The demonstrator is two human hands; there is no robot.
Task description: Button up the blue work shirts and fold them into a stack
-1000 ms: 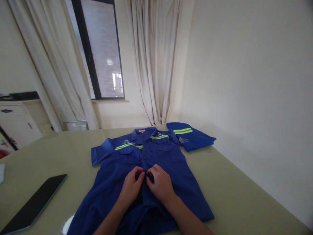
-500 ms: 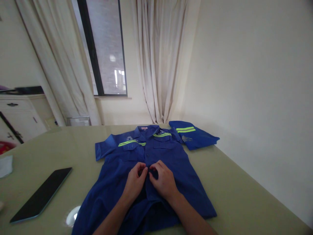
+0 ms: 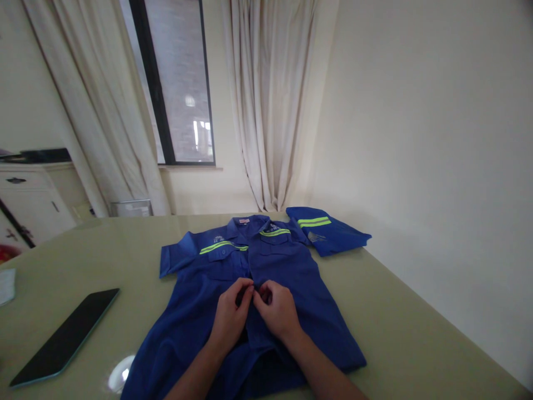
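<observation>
A blue short-sleeved work shirt [image 3: 287, 272] with yellow-green reflective stripes lies front up on the table, its collar toward the window. At the middle of its front opening, my left hand [image 3: 231, 311] pinches the edge of the cloth between thumb and fingers. Close against it, my right hand [image 3: 278, 308] pinches the other front edge, the fingertips of both hands nearly touching. Whatever button lies between the fingertips is hidden. Below my hands the front gapes a little near the hem.
A folded blue garment [image 3: 328, 230] with the same stripe lies beyond the shirt's right shoulder, by the wall. To the left, a dark tablet [image 3: 69, 336] rests on the greenish table [image 3: 137, 261]. A white paper [image 3: 7, 286] sits at the far left edge.
My hands have come closer together at the front opening, and the right fingers have closed onto the cloth edge. The view has shifted slightly.
</observation>
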